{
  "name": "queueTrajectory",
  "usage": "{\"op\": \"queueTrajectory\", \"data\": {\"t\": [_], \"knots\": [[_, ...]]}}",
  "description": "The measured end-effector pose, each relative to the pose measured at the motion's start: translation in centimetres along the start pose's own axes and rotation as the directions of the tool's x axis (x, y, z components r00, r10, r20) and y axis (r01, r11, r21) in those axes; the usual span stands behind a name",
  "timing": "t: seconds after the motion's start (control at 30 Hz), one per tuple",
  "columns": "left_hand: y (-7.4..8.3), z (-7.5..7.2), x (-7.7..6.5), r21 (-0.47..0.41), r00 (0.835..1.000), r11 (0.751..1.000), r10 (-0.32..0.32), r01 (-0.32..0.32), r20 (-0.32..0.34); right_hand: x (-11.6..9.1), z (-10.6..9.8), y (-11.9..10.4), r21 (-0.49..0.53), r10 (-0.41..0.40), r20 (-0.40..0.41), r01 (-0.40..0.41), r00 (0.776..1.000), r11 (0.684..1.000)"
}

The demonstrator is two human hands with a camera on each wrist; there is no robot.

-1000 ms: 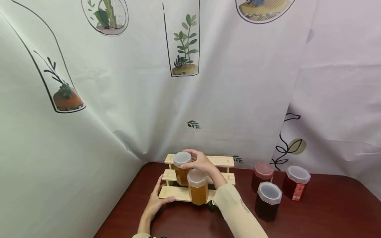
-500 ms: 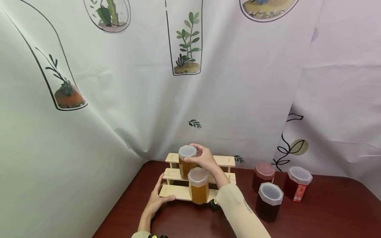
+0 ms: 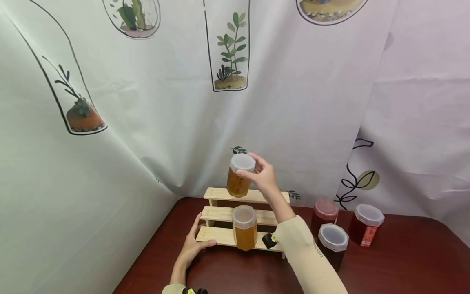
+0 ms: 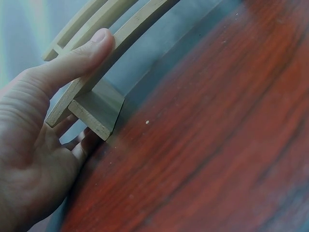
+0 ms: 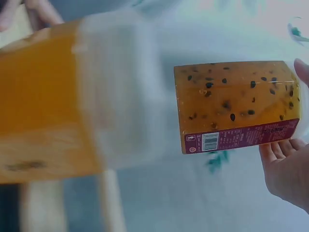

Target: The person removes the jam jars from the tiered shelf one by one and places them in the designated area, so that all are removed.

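A makeshift booth, it seems: pale cloth (image 3: pixel 301 106) printed with plants (image 3: pixel 233 53) hangs behind and beside a dark red wooden counter (image 3: pixel 407 253). Whether home or workplace, one cannot tell.

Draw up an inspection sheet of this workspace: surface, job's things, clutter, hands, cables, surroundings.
Surface: red-brown wood-grain table.
Job's things: pale wooden three-tier rack; amber, black-seeded octagonal jar with white lid, held aloft; orange octagonal jar with whitish lid, upright at the lowest tier's front edge, exact footing unclear.
Clutter: three jars to the rack's right: red with pinkish lid, dark with white lid, red with white lid.
Hands: left hand grips the lowest tier's left end; right hand holds the seeded jar near its lid.
Cables: nothing seen.
Surroundings: white, creased, plant-printed sheeting behind the table.
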State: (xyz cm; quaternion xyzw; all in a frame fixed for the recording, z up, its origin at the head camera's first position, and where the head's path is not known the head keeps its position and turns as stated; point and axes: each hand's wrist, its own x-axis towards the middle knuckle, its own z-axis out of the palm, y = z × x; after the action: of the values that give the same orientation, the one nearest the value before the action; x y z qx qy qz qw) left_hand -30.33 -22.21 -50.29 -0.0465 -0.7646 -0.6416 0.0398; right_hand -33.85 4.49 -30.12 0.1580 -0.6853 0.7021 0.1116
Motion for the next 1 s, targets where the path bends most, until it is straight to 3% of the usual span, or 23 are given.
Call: {"op": "queueTrajectory", "data": {"t": [0.33,0.67,0.83,1.0], "knots": [[0.2,0.1,0.3,-0.015,1.000,1.000,-0.010,0.010,0.001,-1.1,-4.1,-5.1,0.015,-0.070,-0.129,0.073,0.989,0.997],[-0.1,0.2,0.3,-0.013,1.000,1.000,-0.022,0.022,-0.002,-4.5,-9.5,-9.3,0.034,-0.147,-0.188,0.156,0.971,0.987],[0.1,0.3,0.2,-0.013,1.000,1.000,-0.028,0.028,-0.003,-6.6,-12.8,-10.2,0.116,-0.237,-0.225,0.268,0.945,0.956],[0.0,0.1,0.2,-0.003,0.999,0.999,-0.036,0.036,-0.010,-8.0,-16.2,-9.7,0.206,-0.297,-0.253,0.352,0.921,0.913]]}}
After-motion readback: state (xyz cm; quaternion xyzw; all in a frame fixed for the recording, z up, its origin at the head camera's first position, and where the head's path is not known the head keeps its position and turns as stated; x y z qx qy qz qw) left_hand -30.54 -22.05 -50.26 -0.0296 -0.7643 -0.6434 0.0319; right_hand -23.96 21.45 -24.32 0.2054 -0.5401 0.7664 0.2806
